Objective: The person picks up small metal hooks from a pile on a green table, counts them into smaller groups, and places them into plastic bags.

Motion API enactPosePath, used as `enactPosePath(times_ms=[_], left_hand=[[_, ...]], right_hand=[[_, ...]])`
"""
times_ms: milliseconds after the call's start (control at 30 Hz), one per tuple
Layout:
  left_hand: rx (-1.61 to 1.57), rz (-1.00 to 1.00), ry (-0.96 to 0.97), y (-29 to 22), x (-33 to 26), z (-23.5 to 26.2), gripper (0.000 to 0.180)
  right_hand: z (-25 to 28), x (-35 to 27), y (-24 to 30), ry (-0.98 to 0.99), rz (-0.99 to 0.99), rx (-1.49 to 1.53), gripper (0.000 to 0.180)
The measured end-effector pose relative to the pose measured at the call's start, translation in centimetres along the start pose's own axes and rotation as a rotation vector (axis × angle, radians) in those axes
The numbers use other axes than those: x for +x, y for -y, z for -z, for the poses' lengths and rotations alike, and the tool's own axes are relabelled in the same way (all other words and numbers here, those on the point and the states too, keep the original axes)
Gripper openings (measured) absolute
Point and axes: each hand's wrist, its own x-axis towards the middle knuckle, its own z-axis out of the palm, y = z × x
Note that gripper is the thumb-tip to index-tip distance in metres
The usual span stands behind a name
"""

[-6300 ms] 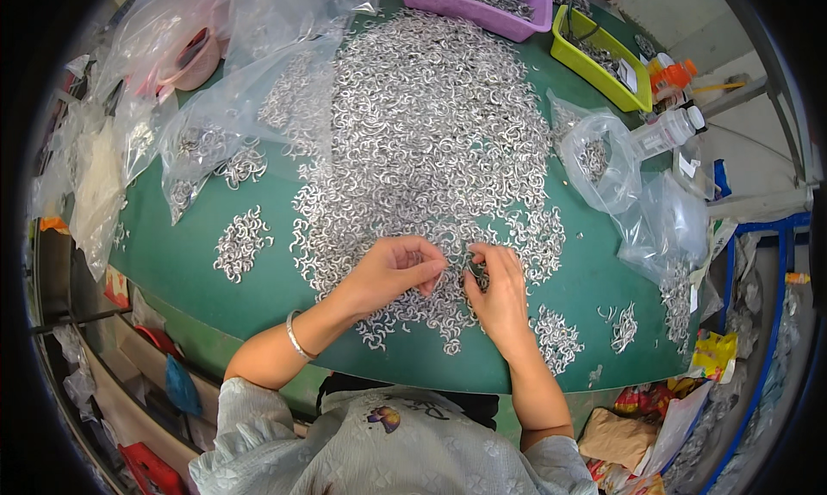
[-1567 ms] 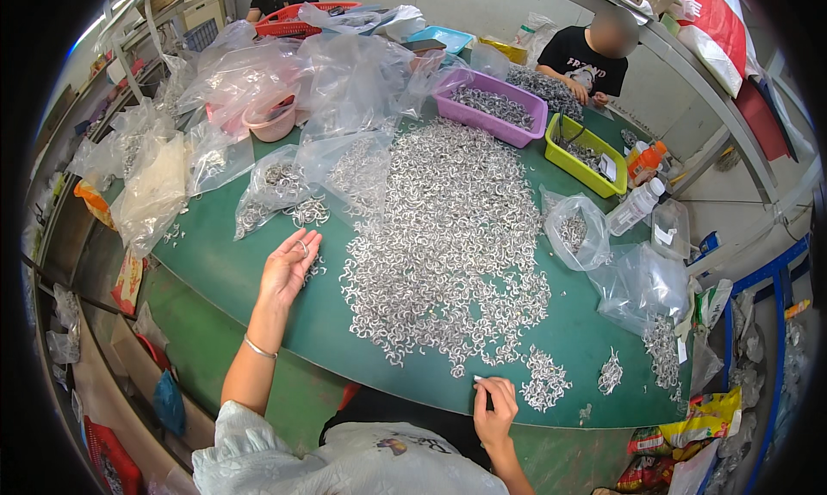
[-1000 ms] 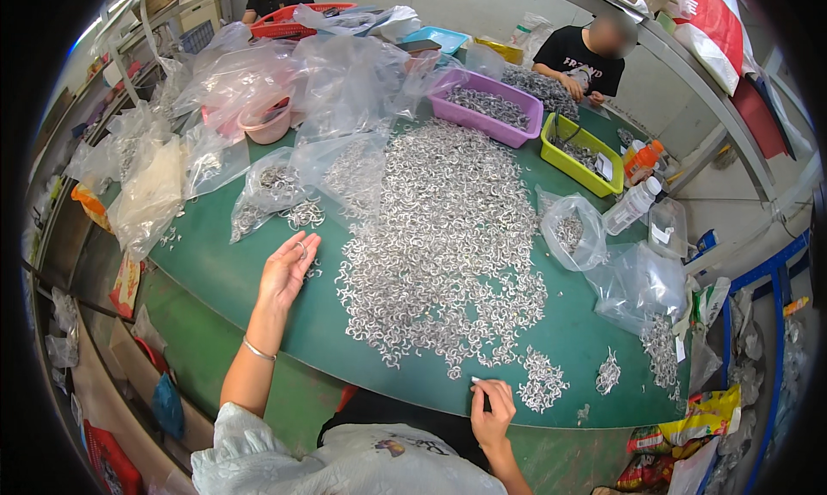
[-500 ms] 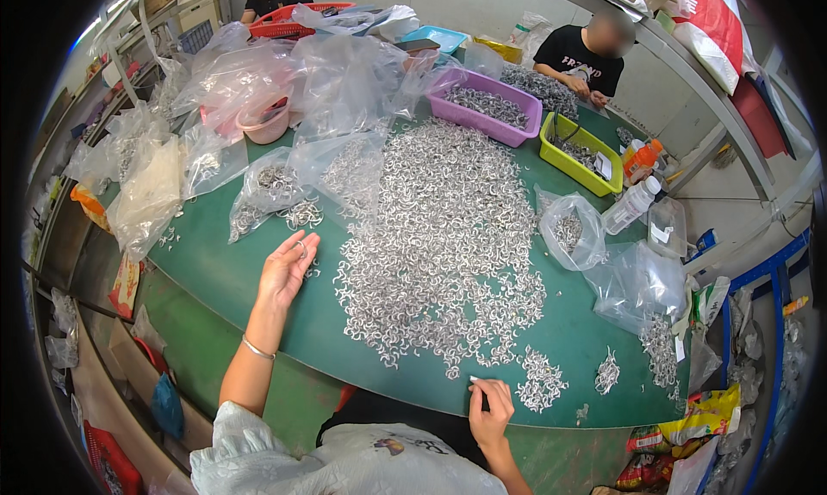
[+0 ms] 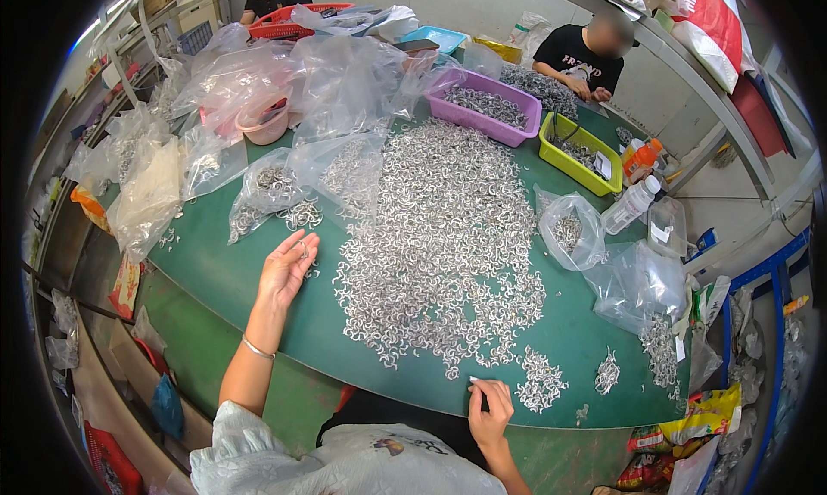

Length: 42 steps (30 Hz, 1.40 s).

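My left hand (image 5: 288, 267) is raised palm up over the table's left part, its fingers curled around a small curved metal piece (image 5: 303, 250). By the near table edge, my right hand (image 5: 491, 409) has its fingers bent together. A tiny pale spot shows at its fingertips, too small to name. Between and beyond both hands spreads a wide heap of small silvery crescent-shaped metal pieces (image 5: 439, 228). A smaller pile of the same pieces (image 5: 541, 381) lies just right of my right hand.
The green table (image 5: 319, 331) also bears clear plastic bags (image 5: 267, 189), a purple basket (image 5: 482, 120) and a yellow-green basket (image 5: 581, 161) of parts, a white bottle (image 5: 631, 205) and an open bag of pieces (image 5: 570, 236). A co-worker (image 5: 586, 60) sits at the far right, another at the far left.
The curved piece in my left fingers has shifted slightly; both my hands stay in nearly the same place. At the far right, the co-worker's hands have moved a little.
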Motion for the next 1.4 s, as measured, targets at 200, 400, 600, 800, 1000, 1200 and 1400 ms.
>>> enactPosePath(times_ms=[200, 400, 600, 800, 1000, 1200, 1400], left_hand=[[0.008, 0.02, 0.0, -0.3, -0.6, -0.7, 0.05], [-0.06, 0.049, -0.001, -0.4, -1.0, -0.5, 0.054], [0.022, 0.014, -0.02, -1.0, -1.5, 0.2, 0.055], [0.035, -0.017, -0.068, -1.6, -0.2, 0.4, 0.056], [0.196, -0.179, -0.137, -3.1, 2.4, -1.6, 0.064], [0.311, -0.264, -0.095, -1.2, 2.4, 1.8, 0.054], [1.489, -0.751, -0.067, -2.0, 4.6, 1.2, 0.029]], right_hand=[[0.0, 0.1, 0.0, 0.0, 0.003, -0.01, 0.015], [-0.2, -0.1, 0.0, 0.005, 0.024, -0.023, 0.014], [-0.2, -0.4, 0.1, 0.029, 0.013, -0.024, 0.013], [-0.2, -0.2, 0.1, 0.03, 0.019, -0.039, 0.014], [-0.2, -0.3, 0.0, 0.04, 0.03, -0.044, 0.015], [-0.3, 0.0, 0.3, 0.039, 0.041, -0.064, 0.016], [-0.3, -0.1, 0.2, 0.041, 0.043, -0.075, 0.015]])
